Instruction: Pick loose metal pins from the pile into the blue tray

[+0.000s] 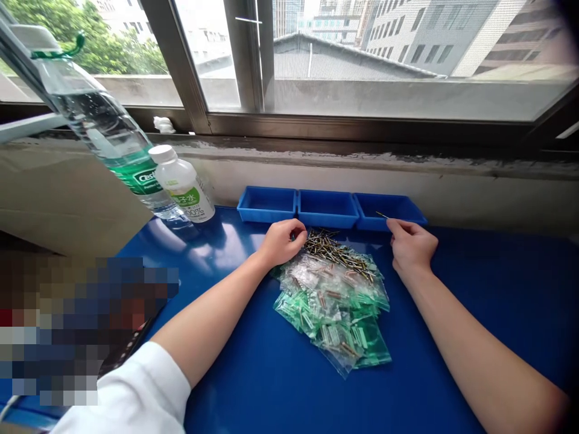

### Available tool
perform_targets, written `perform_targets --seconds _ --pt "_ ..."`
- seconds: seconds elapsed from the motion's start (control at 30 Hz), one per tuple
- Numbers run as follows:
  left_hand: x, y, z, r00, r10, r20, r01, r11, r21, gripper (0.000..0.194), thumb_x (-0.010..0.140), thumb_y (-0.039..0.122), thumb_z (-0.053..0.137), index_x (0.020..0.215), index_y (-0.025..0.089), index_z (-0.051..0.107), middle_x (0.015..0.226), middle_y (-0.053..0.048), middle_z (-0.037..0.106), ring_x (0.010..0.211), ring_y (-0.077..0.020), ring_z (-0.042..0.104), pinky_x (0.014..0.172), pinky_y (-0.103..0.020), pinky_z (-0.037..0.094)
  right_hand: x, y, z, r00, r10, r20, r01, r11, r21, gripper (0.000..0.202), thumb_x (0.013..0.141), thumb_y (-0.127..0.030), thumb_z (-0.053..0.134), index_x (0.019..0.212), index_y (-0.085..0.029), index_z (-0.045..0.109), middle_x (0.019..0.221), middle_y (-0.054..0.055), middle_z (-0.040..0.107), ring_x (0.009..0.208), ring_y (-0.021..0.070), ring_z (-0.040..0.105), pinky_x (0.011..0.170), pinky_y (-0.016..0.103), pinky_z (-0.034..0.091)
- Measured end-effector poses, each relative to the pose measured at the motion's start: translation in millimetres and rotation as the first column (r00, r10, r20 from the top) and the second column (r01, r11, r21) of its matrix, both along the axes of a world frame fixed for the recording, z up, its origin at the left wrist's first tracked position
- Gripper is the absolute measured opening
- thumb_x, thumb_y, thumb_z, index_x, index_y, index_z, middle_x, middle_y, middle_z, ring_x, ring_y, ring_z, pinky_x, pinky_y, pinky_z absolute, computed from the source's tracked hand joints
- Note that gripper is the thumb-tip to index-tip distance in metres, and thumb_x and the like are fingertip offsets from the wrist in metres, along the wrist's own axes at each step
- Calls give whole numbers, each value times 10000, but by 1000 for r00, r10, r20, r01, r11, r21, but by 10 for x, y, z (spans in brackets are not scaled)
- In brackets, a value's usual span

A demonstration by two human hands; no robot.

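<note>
My right hand [414, 246] pinches a thin metal pin [382, 214] between thumb and fingertips. The pin's tip points left, over the front of the right blue bin [409, 208]. Curled closed, my left hand [281, 242] rests at the left edge of a heap of loose thin metal pins [337, 250], brass and dark in colour. Whether its fingers hold anything is hidden. Beneath and in front of the heap lie small clear and green plastic bags [335, 298], some with copper-coloured or pale slim pieces inside.
The middle bin [326, 221] and left bin [266, 215] line the back of the blue table [253, 374], below the window. A white bottle [187, 187] and a large water bottle [108, 132] stand at the back left. A blurred area covers the lower left.
</note>
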State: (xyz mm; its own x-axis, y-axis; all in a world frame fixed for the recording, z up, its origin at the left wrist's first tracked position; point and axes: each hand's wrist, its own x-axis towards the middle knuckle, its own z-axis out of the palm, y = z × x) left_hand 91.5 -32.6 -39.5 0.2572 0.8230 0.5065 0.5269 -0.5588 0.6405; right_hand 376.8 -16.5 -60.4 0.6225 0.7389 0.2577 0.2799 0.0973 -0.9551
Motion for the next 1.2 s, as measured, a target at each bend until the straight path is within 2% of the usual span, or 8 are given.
perform_targets --seconds 0.1,0.23,0.4,0.57,0.7,0.8,0.9,1.2 --pt "4 -5 6 1000 -5 -1 5 1000 -6 109 805 185 541 738 163 623 648 5 632 569 -92 533 564 -204 403 -18 8 9 993 -64 -95 65 998 -1 299 576 -418 784 746 -184 707 579 -9 580 505 124 519 418 245 388" --pt "6 -3 1 1000 -12 -14 12 1000 -6 99 798 183 546 738 163 622 640 9 624 563 -88 528 561 -202 394 -60 -19 45 997 -48 -65 48 999 2 315 575 -445 795 687 -173 681 542 -13 561 479 122 494 429 257 378" --pt "1 0 -7 999 -27 -23 27 1000 -13 91 791 179 550 743 162 626 639 10 624 561 -88 529 558 -200 393 -173 -159 119 967 216 132 -218 976 1 288 667 -452 742 694 -171 681 582 4 600 526 126 518 500 262 411" --pt "0 -4 1 999 -26 -36 25 1000 -16 84 783 179 558 751 163 634 628 16 624 546 -85 526 550 -199 386 -327 -291 217 714 618 329 -598 783 -173 305 767 -452 657 905 -186 713 798 41 669 649 149 572 568 273 443" --pt "5 -6 2 998 -34 -45 33 999 -23 83 785 177 557 761 165 635 640 16 631 547 -86 531 548 -199 386 -379 -306 270 483 724 492 -673 666 -321 337 793 -452 638 1022 -213 702 974 69 672 855 207 604 728 328 485" --pt "8 -6 3 998 -44 -54 42 999 -26 81 787 181 560 773 164 639 653 10 637 560 -93 542 546 -200 392 -391 -300 293 392 755 525 -676 624 -393 349 783 -470 648 1029 -229 710 983 75 671 924 236 601 799 366 486" --pt "11 -7 9 996 -51 -70 49 998 -27 74 783 178 567 774 164 640 662 7 642 571 -96 549 550 -202 399 -398 -302 293 387 776 499 -681 605 -413 345 777 -475 658 1016 -234 722 973 75 672 930 239 604 823 378 483" --pt "16 -3 14 995 -64 -81 62 998 -30 70 775 179 568 765 163 636 673 4 639 579 -96 545 560 -204 401 -387 -320 223 540 759 363 -705 644 -298 260 738 -452 703 820 -210 750 927 69 683 871 219 635 779 346 506"
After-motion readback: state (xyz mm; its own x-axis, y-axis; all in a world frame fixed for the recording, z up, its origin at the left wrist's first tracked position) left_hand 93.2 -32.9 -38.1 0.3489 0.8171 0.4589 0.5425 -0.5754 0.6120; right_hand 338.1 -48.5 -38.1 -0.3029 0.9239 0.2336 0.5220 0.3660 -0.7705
